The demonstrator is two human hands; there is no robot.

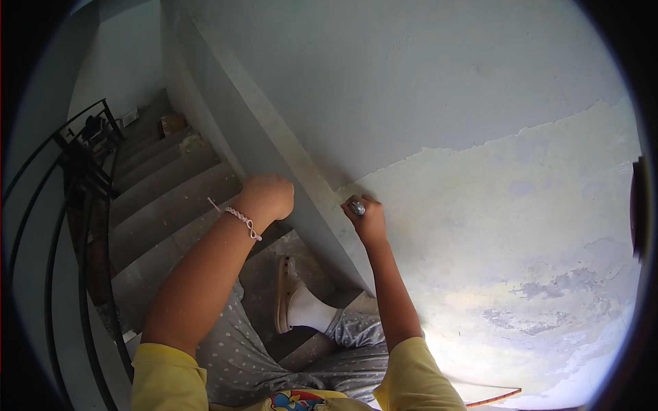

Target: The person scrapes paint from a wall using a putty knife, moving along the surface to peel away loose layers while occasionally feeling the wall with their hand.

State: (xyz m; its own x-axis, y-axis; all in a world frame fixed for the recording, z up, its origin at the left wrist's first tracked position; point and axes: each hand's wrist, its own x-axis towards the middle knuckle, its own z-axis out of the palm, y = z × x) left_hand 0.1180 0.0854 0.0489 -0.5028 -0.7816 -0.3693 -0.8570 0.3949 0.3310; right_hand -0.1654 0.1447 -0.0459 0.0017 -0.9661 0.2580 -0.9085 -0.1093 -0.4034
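Note:
My right hand [367,218] is closed around a tool with a rounded, shiny metal end [357,207]. The rest of that tool is hidden by my fingers and the angle, so its kind does not show. It is held against or close to the wall [480,198], at the lower end of a ragged paint edge. To the left, my left hand [269,196] is curled into a fist beside the raised wall band [291,147]. Its fingers face away, so anything inside is hidden. A braided bracelet [243,222] circles that wrist.
Concrete stairs [168,188] descend at the left beside a black metal railing [86,274]. A brown box [173,124] sits farther down. My foot in a clog [283,294] rests on a step. Grey paint [425,82] covers the upper wall; paler, patchy surface lies below.

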